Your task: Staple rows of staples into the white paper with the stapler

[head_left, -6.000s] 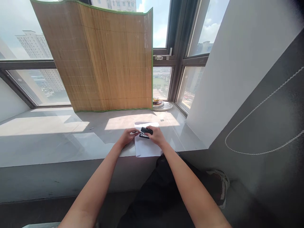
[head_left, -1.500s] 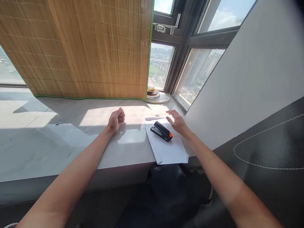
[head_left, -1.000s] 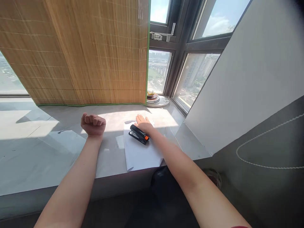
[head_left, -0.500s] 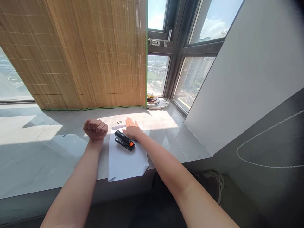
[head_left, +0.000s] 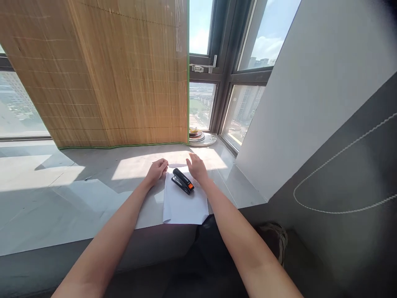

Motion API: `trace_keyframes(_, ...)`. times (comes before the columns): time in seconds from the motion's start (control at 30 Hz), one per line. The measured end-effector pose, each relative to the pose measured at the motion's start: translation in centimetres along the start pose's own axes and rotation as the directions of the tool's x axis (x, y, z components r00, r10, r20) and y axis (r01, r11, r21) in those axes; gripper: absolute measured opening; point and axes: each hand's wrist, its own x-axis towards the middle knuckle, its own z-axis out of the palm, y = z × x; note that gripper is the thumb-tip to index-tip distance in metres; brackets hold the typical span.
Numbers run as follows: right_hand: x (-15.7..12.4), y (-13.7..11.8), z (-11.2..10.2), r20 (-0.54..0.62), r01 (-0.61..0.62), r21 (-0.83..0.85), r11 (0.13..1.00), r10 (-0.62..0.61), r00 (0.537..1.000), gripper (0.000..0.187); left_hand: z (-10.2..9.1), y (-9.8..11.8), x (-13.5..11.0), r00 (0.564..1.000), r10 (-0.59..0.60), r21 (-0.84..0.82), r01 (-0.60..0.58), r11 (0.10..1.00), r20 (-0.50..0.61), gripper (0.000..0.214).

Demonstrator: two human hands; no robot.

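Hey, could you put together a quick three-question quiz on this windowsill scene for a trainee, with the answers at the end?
1. Multiple choice. The stapler lies on: A, the plates; B, the paper; C, the floor.
2. True or false: both hands are gripping the stapler.
3. Fill in the blank: the patch at the near end of the stapler is ____.

Key:
1. B
2. False; neither the left hand nor the right hand is gripping it.
3. Orange
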Motion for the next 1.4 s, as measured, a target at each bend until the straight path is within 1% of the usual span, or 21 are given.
trace_keyframes(0.03, -0.7, -0.3, -0.7, -0.024, -0.026, 0.037, 0.999, 0.027, 0.999, 0.039, 0.1, -0.3, 0.0, 0.999, 0.042, 0.129, -0.045, 0.991, 0.027, 0.028)
trace_keyframes(0.07, -1.5, -0.5, -1.3, -0.024, -0.043, 0.076, 0.996, 0.045, 0.999, 0.046, 0.1, -0.6, 0.0, 0.995, 0.083, 0.243, -0.095, 0.965, 0.058, 0.029)
trace_keyframes(0.1, -2.4, -0.6, -1.8, -0.007, -0.05, 0.112, 0.992, 0.051, 0.999, 0.05, 0.2, -0.9, 0.1, 0.989, 0.116, 0.338, -0.141, 0.931, 0.092, 0.029)
trace_keyframes(0.13, -3.4, -0.8, -2.1, 0.021, -0.048, 0.141, 0.989, 0.045, 0.999, 0.05, 0.3, -1.2, 0.2, 0.983, 0.137, 0.419, -0.175, 0.891, 0.12, 0.028)
trace_keyframes(0.2, -5.3, -0.9, -2.3, 0.088, -0.015, 0.159, 0.987, 0.001, 0.996, 0.041, 0.5, -1.5, 0.4, 0.977, 0.146, 0.552, -0.209, 0.807, 0.157, 0.024)
trace_keyframes(0.23, -6.1, -1.0, -2.1, 0.126, 0.009, 0.145, 0.989, -0.027, 0.992, 0.037, 0.6, -1.7, 0.4, 0.974, 0.147, 0.604, -0.222, 0.765, 0.172, 0.022)
trace_keyframes(0.3, -7.1, -1.1, -1.6, 0.198, 0.063, 0.093, 0.994, -0.08, 0.977, 0.034, 0.7, -1.8, 0.0, 0.971, 0.154, 0.672, -0.236, 0.702, 0.18, 0.023)
trace_keyframes(0.37, -7.4, -1.2, -1.2, 0.245, 0.111, 0.045, 0.993, -0.118, 0.962, 0.028, 0.4, -1.9, -1.1, 0.974, 0.145, 0.69, -0.226, 0.688, 0.175, 0.03)
trace_keyframes(0.47, -7.3, -1.6, -1.1, 0.236, 0.135, 0.019, 0.991, -0.135, 0.962, 0.015, -0.3, -1.9, -4.1, 0.972, 0.095, 0.707, -0.223, 0.671, 0.217, 0.038)
trace_keyframes(0.53, -7.3, -1.8, -1.4, 0.218, 0.139, 0.036, 0.99, -0.143, 0.965, 0.012, -0.7, -1.9, -6.3, 0.971, 0.037, 0.763, -0.209, 0.612, 0.236, 0.045)
trace_keyframes(0.63, -7.4, -1.9, -1.8, 0.23, 0.152, 0.084, 0.985, -0.168, 0.958, 0.018, -0.6, -1.5, -8.4, 0.982, -0.032, 0.847, -0.144, 0.511, 0.186, 0.051)
trace_keyframes(0.73, -7.5, -1.8, -1.7, 0.237, 0.152, 0.099, 0.983, -0.172, 0.956, 0.027, -0.2, -1.0, -8.6, 0.99, -0.046, 0.876, -0.099, 0.472, 0.137, 0.05)
trace_keyframes(0.83, -7.4, -1.4, -1.4, 0.234, 0.137, 0.097, 0.986, -0.156, 0.96, 0.027, 0.1, -0.6, -8.1, 0.995, -0.035, 0.88, -0.065, 0.47, 0.092, 0.051)
trace_keyframes(0.97, -7.4, -0.7, -1.1, 0.213, 0.11, 0.165, 0.98, -0.144, 0.966, 0.026, 0.0, -0.4, -8.0, 0.996, -0.009, 0.867, -0.075, 0.492, 0.091, 0.051)
trace_keyframes(1.07, -7.4, -0.7, -1.5, 0.182, 0.088, 0.219, 0.972, -0.129, 0.975, 0.026, -0.1, -0.3, -8.1, 0.995, -0.008, 0.865, -0.082, 0.496, 0.099, 0.05)
trace_keyframes(1.13, -7.3, -0.9, -1.9, 0.12, 0.053, 0.28, 0.958, -0.089, 0.989, 0.024, -0.1, -0.2, -8.1, 0.995, -0.009, 0.867, -0.079, 0.491, 0.095, 0.05)
trace_keyframes(1.2, -7.4, -1.3, -2.4, 0.044, -0.048, 0.378, 0.925, 0.033, 0.998, 0.016, -0.1, -0.2, -8.1, 0.996, -0.007, 0.868, -0.076, 0.49, 0.091, 0.05)
trace_keyframes(1.23, -7.6, -1.5, -2.5, 0.022, -0.11, 0.424, 0.899, 0.111, 0.994, 0.017, 0.0, -0.3, -8.1, 0.996, -0.006, 0.868, -0.075, 0.491, 0.089, 0.05)
trace_keyframes(1.3, -8.0, -2.1, -2.6, 0.019, -0.222, 0.489, 0.844, 0.244, 0.97, 0.024, 0.0, -0.4, -8.0, 0.996, -0.008, 0.868, -0.073, 0.491, 0.088, 0.05)
trace_keyframes(1.4, -8.9, -3.0, -2.1, 0.087, -0.338, 0.542, 0.77, 0.348, 0.933, 0.027, 0.0, -0.6, -7.9, 0.996, -0.016, 0.87, -0.072, 0.487, 0.091, 0.049)
